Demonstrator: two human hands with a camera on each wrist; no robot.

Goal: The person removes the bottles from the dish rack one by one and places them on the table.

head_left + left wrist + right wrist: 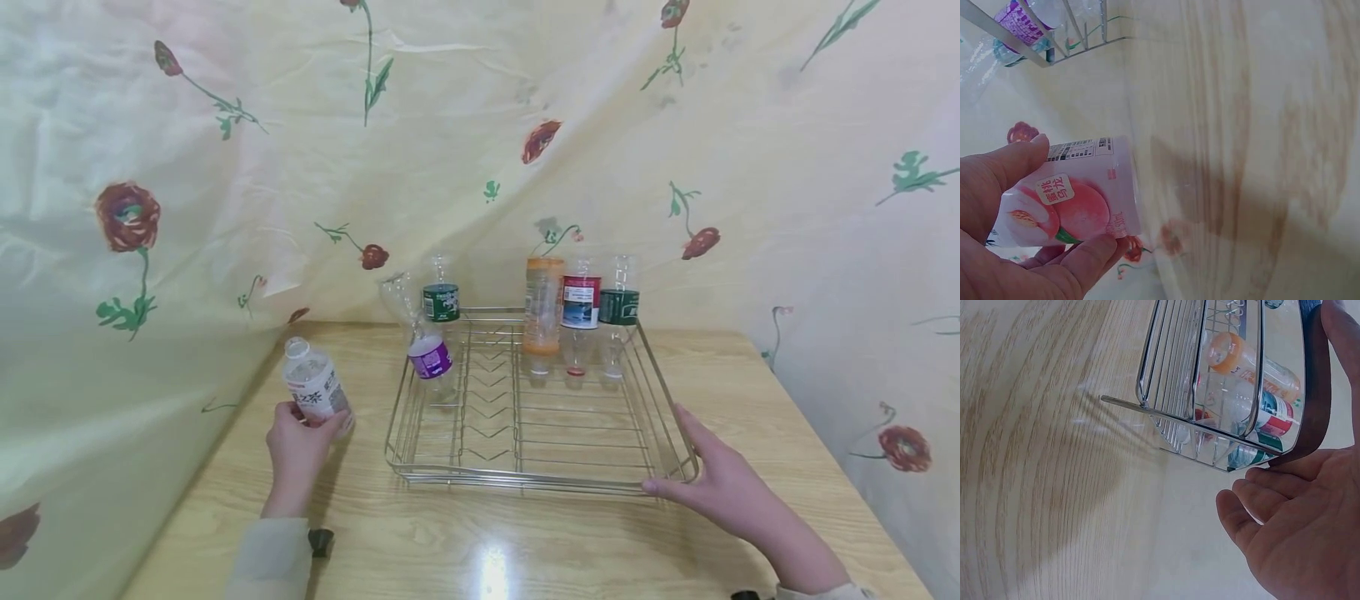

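Observation:
My left hand [300,446] grips a plastic bottle [309,379] around its lower part, left of the rack. The bottle tilts with its neck up and away; its label shows pink peaches in the left wrist view. A metal wire dish rack [465,477] sits on the table. My right hand [720,479] holds its front right corner, thumb at the front rim and fingers along the right side. Standing neck down in the rack are an orange-labelled bottle [543,304], a red-labelled bottle [581,302] and a green-labelled bottle [619,307].
At the rack's left, a purple-labelled bottle [431,358] leans in front of another green-labelled bottle [441,302]. The wooden table [420,542] extends around the rack. A flowered cloth [450,167] hangs behind and on both sides.

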